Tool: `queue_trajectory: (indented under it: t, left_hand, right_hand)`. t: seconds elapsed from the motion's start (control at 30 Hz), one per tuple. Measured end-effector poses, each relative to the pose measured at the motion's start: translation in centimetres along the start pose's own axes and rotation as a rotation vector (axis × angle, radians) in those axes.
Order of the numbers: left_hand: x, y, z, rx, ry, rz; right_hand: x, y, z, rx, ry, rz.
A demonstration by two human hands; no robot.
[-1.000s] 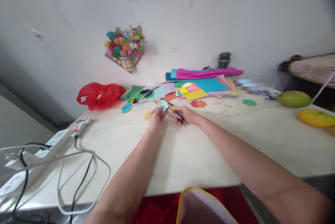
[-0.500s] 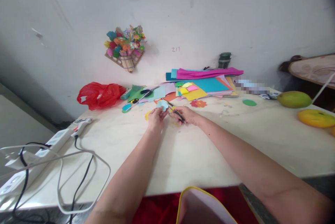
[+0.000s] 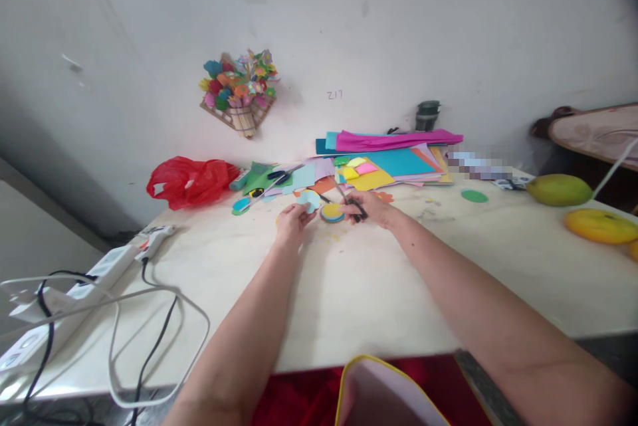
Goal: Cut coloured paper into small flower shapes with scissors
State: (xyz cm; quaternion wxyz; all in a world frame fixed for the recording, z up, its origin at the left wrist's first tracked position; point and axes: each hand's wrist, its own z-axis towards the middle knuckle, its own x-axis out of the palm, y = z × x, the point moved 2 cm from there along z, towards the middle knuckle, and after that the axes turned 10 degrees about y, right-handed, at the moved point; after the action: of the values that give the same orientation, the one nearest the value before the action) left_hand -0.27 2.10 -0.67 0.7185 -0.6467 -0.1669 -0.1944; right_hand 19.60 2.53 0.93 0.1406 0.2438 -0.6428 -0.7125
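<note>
1. While the head view takes in both arms, the left hand (image 3: 292,221) has its fingertips pinched together on a light blue paper piece (image 3: 310,200) with a scalloped edge, near the middle of the desk (image 3: 373,293).
2. Still in the head view, the right hand (image 3: 367,207) is curled around the handles of the black-handled scissors (image 3: 345,199), blades spread apart beside the blue piece.
3. Between the hands is a yellow disc (image 3: 332,212) with a blue edge (whether the right fingers touch it, I cannot tell).
4. Small yellow scraps (image 3: 335,238) lie just nearer the person, and an orange paper shape (image 3: 385,197) is partly hidden behind the right hand.
5. Farther back are coloured sheets (image 3: 409,163), a second pair of scissors (image 3: 280,177) and, leftward, a red plastic bag (image 3: 192,181).
</note>
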Motion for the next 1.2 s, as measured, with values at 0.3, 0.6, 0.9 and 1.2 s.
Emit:
queue_trajectory:
  t: [0.3, 0.6, 0.9, 1.2]
  left_hand:
    - [1.1, 0.7, -0.7, -0.166, 0.282, 0.236]
    - [1.2, 1.2, -0.9, -0.232, 0.355, 0.301]
    - [1.3, 1.0, -0.7, -0.202, 0.264, 0.146]
    - [1.1, 0.8, -0.6, -0.132, 0.218, 0.097]
  right_hand:
    - [0.8, 0.9, 0.3, -0.119, -0.100, 0.152]
    - [1.8, 0.5, 0.7, -0.097, -0.074, 0.055]
    - [2.9, 0.9, 0.6, -0.119, -0.219, 0.157]
    - [3.4, 1.5, 0.3, -0.091, -0.263, 0.214]
